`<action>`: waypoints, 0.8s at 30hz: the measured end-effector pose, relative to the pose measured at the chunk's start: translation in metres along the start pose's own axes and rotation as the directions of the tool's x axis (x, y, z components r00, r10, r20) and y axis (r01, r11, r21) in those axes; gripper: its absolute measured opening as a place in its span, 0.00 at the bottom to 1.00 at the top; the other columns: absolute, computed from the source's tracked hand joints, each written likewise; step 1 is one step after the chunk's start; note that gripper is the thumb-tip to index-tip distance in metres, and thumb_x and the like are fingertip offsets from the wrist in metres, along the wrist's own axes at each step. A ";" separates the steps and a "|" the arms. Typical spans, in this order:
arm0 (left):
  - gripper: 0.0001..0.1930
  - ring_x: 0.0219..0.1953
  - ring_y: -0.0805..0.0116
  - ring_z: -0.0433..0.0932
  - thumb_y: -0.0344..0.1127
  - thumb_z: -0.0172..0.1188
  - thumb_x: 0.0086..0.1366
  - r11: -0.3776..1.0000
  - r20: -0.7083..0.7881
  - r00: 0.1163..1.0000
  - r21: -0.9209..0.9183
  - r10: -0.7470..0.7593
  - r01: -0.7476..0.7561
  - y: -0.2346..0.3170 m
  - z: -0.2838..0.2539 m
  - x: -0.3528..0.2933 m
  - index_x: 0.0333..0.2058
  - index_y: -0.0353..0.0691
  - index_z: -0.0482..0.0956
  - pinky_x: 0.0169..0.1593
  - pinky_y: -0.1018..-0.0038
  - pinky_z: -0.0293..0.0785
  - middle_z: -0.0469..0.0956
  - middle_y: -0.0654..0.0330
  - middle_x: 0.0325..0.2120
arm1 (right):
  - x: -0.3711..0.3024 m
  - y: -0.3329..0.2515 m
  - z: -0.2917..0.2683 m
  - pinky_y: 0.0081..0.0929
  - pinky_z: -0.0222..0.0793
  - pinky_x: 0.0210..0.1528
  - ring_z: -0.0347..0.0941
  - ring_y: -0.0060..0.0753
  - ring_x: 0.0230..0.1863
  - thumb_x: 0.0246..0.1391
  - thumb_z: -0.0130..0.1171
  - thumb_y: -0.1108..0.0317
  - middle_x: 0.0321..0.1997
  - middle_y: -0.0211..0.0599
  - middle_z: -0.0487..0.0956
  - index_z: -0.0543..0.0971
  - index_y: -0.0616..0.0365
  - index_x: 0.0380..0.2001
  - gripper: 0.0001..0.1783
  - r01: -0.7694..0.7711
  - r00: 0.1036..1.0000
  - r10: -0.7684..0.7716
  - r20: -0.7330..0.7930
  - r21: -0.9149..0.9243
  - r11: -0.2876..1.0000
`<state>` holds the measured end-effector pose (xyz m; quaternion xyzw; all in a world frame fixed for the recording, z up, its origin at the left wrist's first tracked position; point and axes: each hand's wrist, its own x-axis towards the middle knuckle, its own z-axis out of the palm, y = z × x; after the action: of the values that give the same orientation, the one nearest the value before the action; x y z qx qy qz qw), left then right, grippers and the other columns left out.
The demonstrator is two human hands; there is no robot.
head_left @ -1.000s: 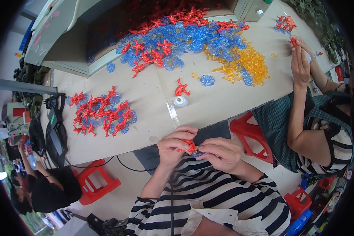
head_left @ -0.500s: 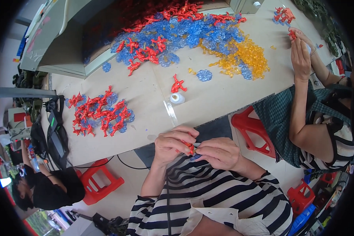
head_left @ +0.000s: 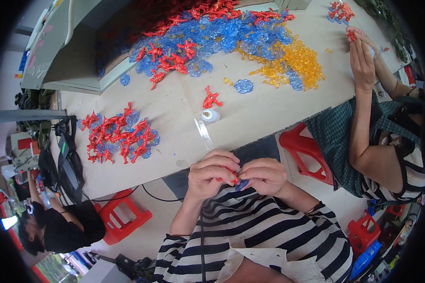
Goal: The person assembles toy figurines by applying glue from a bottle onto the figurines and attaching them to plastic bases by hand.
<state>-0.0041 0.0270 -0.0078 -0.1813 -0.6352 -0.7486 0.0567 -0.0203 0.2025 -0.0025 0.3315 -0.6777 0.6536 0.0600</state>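
In front of my chest, just off the table's near edge, both hands meet over a small red plastic figure [head_left: 234, 178]. My left hand [head_left: 210, 173] is closed round it, fingers curled over its body. My right hand [head_left: 266, 175] pinches a translucent blue plastic piece [head_left: 242, 184] against the figure; the fingers hide the joint between them. Beyond my hands, a single red figure [head_left: 212, 97] lies beside a small white bottle [head_left: 210, 115]. To the left sits a group of red figures on blue flower-shaped bases [head_left: 109, 130].
A large heap of blue pieces [head_left: 231, 35] covers the far table, red figures behind it, yellow pieces [head_left: 304, 63] at its right. A co-worker's hands [head_left: 362, 61] hold a red piece at the right. Red stools [head_left: 307, 153] stand below. Another person [head_left: 66, 219] sits left.
My right hand has shifted slightly up and closer to my left. The blue piece is now pressed nearer the red figure. The view has tilted a little.
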 end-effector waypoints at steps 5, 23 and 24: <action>0.08 0.32 0.59 0.75 0.18 0.58 0.39 0.983 -0.035 0.999 0.184 0.013 -0.006 0.007 0.005 0.004 0.22 0.35 0.76 0.36 0.71 0.72 0.77 0.56 0.26 | -0.001 0.006 0.002 0.24 0.73 0.30 0.77 0.35 0.28 0.30 0.64 0.82 0.27 0.41 0.78 0.78 0.65 0.26 0.13 -0.072 0.997 0.074 -0.037 0.066 0.995; 0.07 0.32 0.61 0.75 0.19 0.59 0.40 0.985 -0.106 0.994 0.174 -0.004 0.022 0.007 -0.004 -0.001 0.22 0.35 0.77 0.37 0.72 0.71 0.78 0.57 0.26 | 0.002 0.012 0.012 0.22 0.73 0.31 0.77 0.33 0.29 0.29 0.65 0.82 0.28 0.40 0.79 0.78 0.64 0.26 0.13 -0.141 0.989 0.146 -0.029 0.121 0.983; 0.07 0.32 0.61 0.75 0.19 0.60 0.41 0.984 -0.103 0.995 0.179 -0.002 0.021 0.007 -0.005 -0.002 0.22 0.35 0.77 0.37 0.72 0.71 0.78 0.57 0.26 | 0.004 0.012 0.013 0.22 0.73 0.31 0.77 0.33 0.29 0.29 0.65 0.82 0.28 0.40 0.79 0.78 0.64 0.26 0.13 -0.139 0.990 0.142 -0.021 0.120 0.983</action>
<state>-0.0011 0.0204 -0.0024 -0.1333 -0.6975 -0.6968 0.1008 -0.0246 0.1886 -0.0123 0.2761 -0.6585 0.7000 0.0040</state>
